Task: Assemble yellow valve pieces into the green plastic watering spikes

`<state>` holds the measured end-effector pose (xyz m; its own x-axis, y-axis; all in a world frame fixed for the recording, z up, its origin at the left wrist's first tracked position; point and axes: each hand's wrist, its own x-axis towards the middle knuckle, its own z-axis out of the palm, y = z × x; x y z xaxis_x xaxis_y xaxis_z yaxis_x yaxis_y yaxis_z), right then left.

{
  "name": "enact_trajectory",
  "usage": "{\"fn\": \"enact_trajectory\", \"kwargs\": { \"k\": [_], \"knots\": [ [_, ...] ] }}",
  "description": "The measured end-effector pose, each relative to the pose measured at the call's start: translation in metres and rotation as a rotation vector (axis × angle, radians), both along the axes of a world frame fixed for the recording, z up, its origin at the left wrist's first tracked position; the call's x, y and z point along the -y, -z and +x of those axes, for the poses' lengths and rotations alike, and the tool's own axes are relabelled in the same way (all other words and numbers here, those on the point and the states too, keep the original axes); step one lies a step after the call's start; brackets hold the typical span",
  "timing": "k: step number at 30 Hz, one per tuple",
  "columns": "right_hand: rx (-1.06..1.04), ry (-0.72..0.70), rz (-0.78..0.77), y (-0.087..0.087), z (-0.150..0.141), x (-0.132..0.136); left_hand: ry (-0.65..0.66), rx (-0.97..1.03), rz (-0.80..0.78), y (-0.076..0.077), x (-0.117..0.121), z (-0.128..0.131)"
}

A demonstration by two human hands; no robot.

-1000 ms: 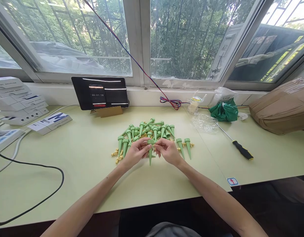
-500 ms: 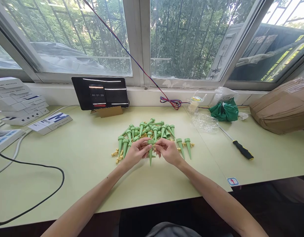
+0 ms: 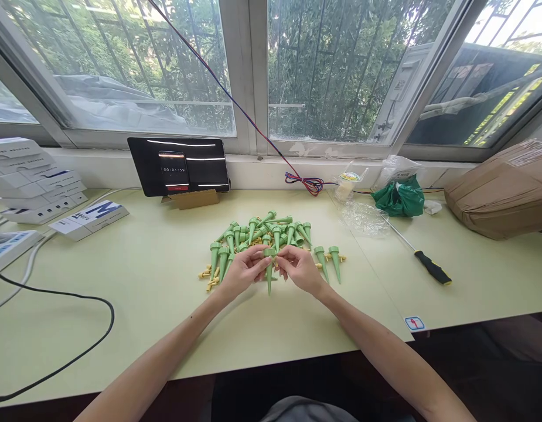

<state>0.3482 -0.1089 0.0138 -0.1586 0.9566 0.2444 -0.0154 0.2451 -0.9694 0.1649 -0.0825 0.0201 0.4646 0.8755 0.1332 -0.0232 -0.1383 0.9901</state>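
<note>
My left hand [image 3: 248, 268] grips a green plastic watering spike [image 3: 269, 278] just below its wide cap, point downward. At the spike's right side, the fingers of my right hand [image 3: 300, 269] pinch a small yellow valve [image 3: 276, 261], mostly hidden by the fingertips. I cannot tell how far the valve sits in the spike. Behind my hands lies a pile of green spikes [image 3: 253, 227] mixed with small yellow valves [image 3: 212, 283]. Two green spikes [image 3: 335, 265] with yellow pieces beside them lie to the right of my right hand.
A screwdriver [image 3: 432, 267], clear plastic wrap [image 3: 365, 218] and a green bag [image 3: 400, 196] lie on the right of the table [image 3: 271, 346]. A tablet [image 3: 178, 167] leans at the back. White boxes [image 3: 37, 176] and a black cable [image 3: 90, 298] occupy the left; a brown parcel [image 3: 499, 190] stands far right.
The spike has shifted very slightly between my fingers. Both hands keep nearly the same place and hold, and the timer reflected in the tablet has advanced by one second.
</note>
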Motion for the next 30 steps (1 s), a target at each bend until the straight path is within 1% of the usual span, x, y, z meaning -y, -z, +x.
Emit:
{"fn": "enact_trajectory", "kwargs": {
  "k": [5, 9, 12, 15, 20, 23, 26, 28, 30],
  "knots": [
    [0.014, -0.009, -0.04, -0.007, 0.001, 0.001, -0.016, -0.029, 0.021, -0.002, 0.0, 0.001],
    [0.057, -0.07, -0.049, -0.013, 0.006, 0.001, -0.067, -0.089, 0.092, 0.002, -0.001, 0.001],
    [0.117, -0.123, -0.064, -0.016, 0.014, -0.001, -0.103, -0.174, 0.247, 0.004, -0.001, 0.0],
    [0.221, -0.175, -0.083, -0.018, 0.021, -0.003, -0.124, -0.315, 0.42, 0.004, -0.001, -0.001],
    [0.451, -0.208, -0.034, -0.021, 0.029, -0.005, -0.063, -0.54, 0.68, 0.007, -0.001, -0.003],
    [0.522, -0.197, -0.002, -0.023, 0.033, -0.006, -0.042, -0.6, 0.733, 0.01, 0.0, -0.004],
    [0.504, -0.145, 0.044, -0.024, 0.035, -0.006, -0.037, -0.658, 0.728, 0.009, 0.002, -0.003],
    [0.47, -0.045, 0.08, -0.022, 0.036, -0.007, -0.027, -0.686, 0.722, 0.007, 0.003, -0.001],
    [0.449, 0.091, 0.106, -0.02, 0.036, -0.009, -0.021, -0.694, 0.725, 0.006, 0.003, 0.0]
  ]
}}
